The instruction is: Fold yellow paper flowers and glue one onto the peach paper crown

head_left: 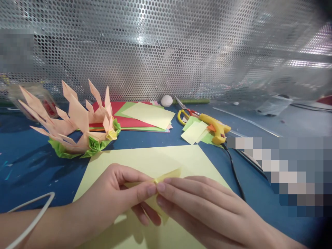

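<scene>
My left hand (121,193) and my right hand (202,204) meet over a large pale yellow sheet (145,159) on the blue table. Both pinch a small folded piece of yellow paper (168,174) between thumb and fingertips, the fingertips nearly touching each other. The piece's pointed end sticks up to the right above my right fingers. Its lower part is hidden between the hands.
A pink and green folded paper lotus (77,128) stands at the left. Behind lie a stack of coloured sheets (140,117), a white egg-shaped object (166,100), yellow-handled scissors (184,112) and a yellow glue gun (216,128) with its black cord (234,173). A perforated metal wall (166,45) closes the back.
</scene>
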`<state>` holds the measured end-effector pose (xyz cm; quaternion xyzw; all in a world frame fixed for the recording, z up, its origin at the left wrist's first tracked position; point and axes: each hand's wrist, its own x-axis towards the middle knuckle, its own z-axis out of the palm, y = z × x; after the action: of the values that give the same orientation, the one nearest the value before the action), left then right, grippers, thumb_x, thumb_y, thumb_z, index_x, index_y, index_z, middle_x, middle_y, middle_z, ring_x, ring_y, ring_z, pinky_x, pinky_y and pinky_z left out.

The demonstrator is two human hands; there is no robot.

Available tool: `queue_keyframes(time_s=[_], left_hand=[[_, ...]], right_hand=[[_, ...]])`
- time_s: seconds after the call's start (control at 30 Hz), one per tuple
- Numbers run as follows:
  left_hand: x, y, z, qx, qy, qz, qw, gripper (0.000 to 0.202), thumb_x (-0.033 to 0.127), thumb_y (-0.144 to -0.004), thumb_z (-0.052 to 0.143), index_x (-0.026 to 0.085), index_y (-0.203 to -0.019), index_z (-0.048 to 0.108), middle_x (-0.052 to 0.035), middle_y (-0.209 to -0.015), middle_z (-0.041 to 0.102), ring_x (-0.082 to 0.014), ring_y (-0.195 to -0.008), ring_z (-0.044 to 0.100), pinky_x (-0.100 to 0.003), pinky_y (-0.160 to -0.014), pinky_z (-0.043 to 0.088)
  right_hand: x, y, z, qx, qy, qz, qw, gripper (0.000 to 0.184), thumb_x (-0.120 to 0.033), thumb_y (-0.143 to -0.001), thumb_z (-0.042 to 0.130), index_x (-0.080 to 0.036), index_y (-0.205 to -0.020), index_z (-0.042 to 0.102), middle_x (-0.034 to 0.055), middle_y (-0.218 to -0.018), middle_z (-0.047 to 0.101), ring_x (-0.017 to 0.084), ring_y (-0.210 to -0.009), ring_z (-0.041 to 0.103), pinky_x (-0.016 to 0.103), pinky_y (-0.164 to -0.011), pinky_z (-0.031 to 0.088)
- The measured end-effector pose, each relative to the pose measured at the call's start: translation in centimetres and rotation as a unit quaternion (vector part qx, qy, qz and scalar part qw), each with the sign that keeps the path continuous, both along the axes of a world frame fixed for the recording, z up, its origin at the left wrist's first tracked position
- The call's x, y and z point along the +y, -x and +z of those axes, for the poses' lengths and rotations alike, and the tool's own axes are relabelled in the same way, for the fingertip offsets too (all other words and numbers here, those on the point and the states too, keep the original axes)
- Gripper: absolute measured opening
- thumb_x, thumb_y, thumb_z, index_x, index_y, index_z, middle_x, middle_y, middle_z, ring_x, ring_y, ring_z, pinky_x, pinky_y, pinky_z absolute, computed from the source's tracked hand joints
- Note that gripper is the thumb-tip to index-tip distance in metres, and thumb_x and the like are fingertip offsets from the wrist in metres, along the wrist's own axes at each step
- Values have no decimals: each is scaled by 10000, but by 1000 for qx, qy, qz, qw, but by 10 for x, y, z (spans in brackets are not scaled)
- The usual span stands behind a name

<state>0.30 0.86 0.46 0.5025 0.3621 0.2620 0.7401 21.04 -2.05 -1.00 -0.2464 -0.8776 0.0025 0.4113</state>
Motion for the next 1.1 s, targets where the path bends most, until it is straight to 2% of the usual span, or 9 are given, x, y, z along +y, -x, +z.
queue_keyframes(time_s=[0.13, 0.2, 0.33, 0.43, 0.6, 0.7, 0.8, 0.93, 1.1], left_hand=[[0, 1, 0, 8, 10, 12, 1000, 203, 306, -804, 740, 176, -650, 769, 11, -563, 738, -88, -503, 681, -123, -505, 512], [1, 1, 0, 7, 18, 16, 1000, 230, 346, -796, 743, 168, -651, 758, 12, -557, 735, -95, -504, 693, -128, -504, 522], [2, 2, 0, -9, 21, 25, 999, 187, 322, -687, 837, 160, -677, 744, 40, -584, 727, -107, -539, 715, -134, -516, 539], [1, 2, -1, -5, 28, 33, 999, 175, 256, -665, 856, 164, -636, 710, 46, -526, 722, -95, -513, 695, -131, -512, 534], [-2, 0, -1, 20, 36, 41, 998, 212, 112, -603, 861, 171, -569, 660, 55, -480, 712, -94, -473, 676, -122, -476, 504], [-6, 0, -1, 37, 32, 50, 998, 217, 89, -589, 847, 176, -564, 650, 63, -497, 712, -100, -506, 683, -129, -501, 508], [-10, 0, -1, 68, 17, 42, 997, 213, 68, -605, 820, 179, -565, 643, 72, -512, 719, -74, -513, 658, -103, -505, 478], [-11, -1, 0, 104, 6, 42, 994, 218, 73, -607, 803, 186, -557, 623, 79, -511, 716, -74, -495, 637, -113, -496, 467], [-12, -3, 3, 118, 16, 43, 992, 223, 92, -610, 799, 194, -558, 607, 74, -507, 708, -120, -542, 699, -145, -519, 497]], right_hand=[[0, 0, 1, -13, -36, 12, 999, 346, -130, -1031, 339, -124, -1099, 678, 34, -1091, 759, 102, -1125, 637, 139, -1117, 295], [0, -1, 5, -24, -30, 15, 999, 314, -128, -1023, 377, -128, -1107, 679, 37, -1112, 752, 101, -1141, 625, 147, -1105, 328], [2, -8, 16, -73, 52, 25, 996, 260, -81, -970, 479, -141, -1122, 681, 39, -1169, 727, 113, -1151, 608, 167, -1016, 448], [3, -10, 19, -90, 80, 36, 992, 295, -39, -915, 532, -140, -1154, 672, 59, -1204, 708, 166, -1149, 606, 225, -1000, 477], [1, -4, 15, -15, 150, 91, 984, 353, 35, -824, 555, -151, -1106, 657, 105, -1164, 714, 162, -1004, 661, 244, -927, 528], [-2, 1, 15, 44, 217, 22, 975, 221, -31, -813, 628, -135, -999, 692, 103, -911, 740, 143, -798, 689, 193, -726, 566], [-4, 4, 16, 46, 284, -55, 956, 52, -188, -833, 684, -147, -823, 714, 46, -670, 673, 135, -609, 642, 195, -551, 520], [-3, 3, 14, 21, 336, -60, 940, 165, -265, -867, 656, -178, -731, 691, 23, -657, 657, 123, -592, 608, 197, -553, 484], [-4, 0, 10, 17, 333, -61, 941, 178, -258, -897, 622, -190, -733, 642, -5, -651, 608, 104, -589, 576, 176, -538, 449]])
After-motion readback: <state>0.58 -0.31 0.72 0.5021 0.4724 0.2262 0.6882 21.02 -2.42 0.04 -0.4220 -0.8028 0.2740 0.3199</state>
